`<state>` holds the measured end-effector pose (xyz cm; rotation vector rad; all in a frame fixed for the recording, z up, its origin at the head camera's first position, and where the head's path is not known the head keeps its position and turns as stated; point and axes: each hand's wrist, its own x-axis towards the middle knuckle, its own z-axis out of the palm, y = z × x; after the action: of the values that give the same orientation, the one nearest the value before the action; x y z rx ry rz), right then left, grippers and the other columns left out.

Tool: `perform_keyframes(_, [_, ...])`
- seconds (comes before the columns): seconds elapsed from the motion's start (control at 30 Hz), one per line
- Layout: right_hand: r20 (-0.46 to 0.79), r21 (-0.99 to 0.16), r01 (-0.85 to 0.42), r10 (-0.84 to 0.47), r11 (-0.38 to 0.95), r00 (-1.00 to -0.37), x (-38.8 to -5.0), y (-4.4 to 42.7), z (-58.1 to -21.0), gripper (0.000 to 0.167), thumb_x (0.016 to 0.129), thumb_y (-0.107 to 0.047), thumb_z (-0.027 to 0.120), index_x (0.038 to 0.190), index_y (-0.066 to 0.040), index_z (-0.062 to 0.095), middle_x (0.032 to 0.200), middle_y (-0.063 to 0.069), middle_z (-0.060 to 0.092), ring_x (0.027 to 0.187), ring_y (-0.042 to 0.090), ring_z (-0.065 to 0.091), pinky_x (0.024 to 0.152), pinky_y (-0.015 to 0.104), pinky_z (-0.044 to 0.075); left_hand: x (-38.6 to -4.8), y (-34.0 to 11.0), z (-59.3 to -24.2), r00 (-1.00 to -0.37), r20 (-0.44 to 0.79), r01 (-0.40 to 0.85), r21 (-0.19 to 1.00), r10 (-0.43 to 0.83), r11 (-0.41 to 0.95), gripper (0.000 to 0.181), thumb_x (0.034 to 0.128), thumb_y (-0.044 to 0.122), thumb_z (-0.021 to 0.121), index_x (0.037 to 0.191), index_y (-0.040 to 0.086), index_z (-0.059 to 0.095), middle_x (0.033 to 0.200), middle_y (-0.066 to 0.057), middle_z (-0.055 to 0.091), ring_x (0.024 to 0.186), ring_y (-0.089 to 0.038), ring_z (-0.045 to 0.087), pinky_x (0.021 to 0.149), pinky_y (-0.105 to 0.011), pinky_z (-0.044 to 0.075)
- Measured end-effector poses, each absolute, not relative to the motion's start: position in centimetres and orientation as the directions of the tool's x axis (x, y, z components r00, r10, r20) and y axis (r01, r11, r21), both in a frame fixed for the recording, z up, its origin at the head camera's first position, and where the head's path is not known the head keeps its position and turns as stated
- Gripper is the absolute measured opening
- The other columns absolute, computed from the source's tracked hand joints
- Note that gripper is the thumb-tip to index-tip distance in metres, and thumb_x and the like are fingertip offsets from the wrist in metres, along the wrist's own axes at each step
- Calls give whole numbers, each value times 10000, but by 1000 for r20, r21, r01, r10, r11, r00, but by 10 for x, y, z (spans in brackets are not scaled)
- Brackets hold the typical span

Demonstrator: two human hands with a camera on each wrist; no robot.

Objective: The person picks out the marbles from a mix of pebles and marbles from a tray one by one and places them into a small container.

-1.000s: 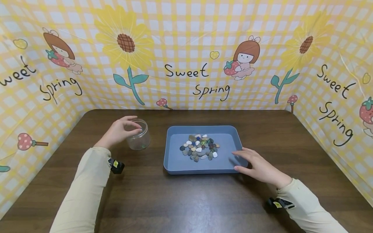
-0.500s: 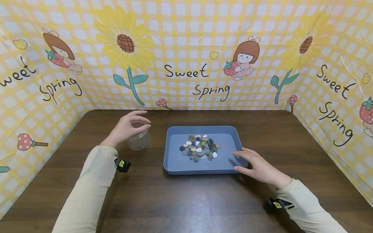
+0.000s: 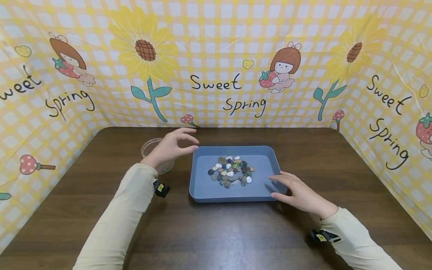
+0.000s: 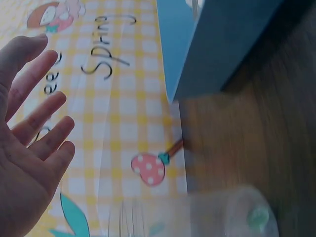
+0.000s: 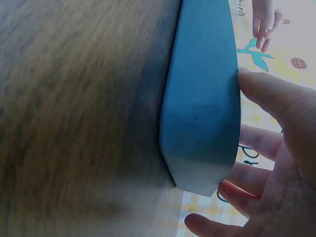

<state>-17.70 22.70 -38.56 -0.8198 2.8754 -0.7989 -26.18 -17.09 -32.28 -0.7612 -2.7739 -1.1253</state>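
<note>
The left hand (image 3: 171,147) was near the far left corner of the blue tray (image 3: 202,189), its fingers loosely spread, the thumb well apart from them and nothing held between. The right hand (image 3: 299,192) was at the tray's right side, fingers relaxed and slightly bent over the rim, thumb near the front right corner; whether it pressed there could not be told. White, grey and brown pebbles (image 3: 230,173) lay in the tray's middle. Left of the tray stood a clear jar (image 4: 192,217) with a small green object (image 4: 258,217) at its bottom, partly behind the left hand in the head view.
</note>
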Motion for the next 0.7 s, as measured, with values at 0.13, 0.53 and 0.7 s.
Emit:
perform_keyframes(0.13, [96,-489,-484,-507,726,-857,-177,227,-386,513,889,-317,621,1315,-53,515,1342,214,518,1335,452,310,1023,617,325,-264,-154,-322,-864,228,482,632,449,606,209,857,236,676,1025,115,708,1398,-82,478,1343,-289,381,1080,-511,331])
perform_keyframes(0.53, [118,-479,-501,-513,721,-850,-178,228,-387,499,883,-299,632,1304,-52,527,1322,210,538,1318,452,335,1013,613,343,-272,-113,-325,-821,204,528,627,533,572,191,852,214,681,1021,129,711,1383,-78,492,1317,-273,420,1050,-469,391])
perform_keyframes(0.7, [125,-473,-509,-517,719,-847,-176,228,-385,491,883,-297,632,1298,-54,534,1314,212,543,1311,459,342,1003,618,349,-275,-99,-330,-778,212,576,618,592,535,182,855,182,675,1012,98,709,1382,-113,492,1302,-300,438,1040,-467,405])
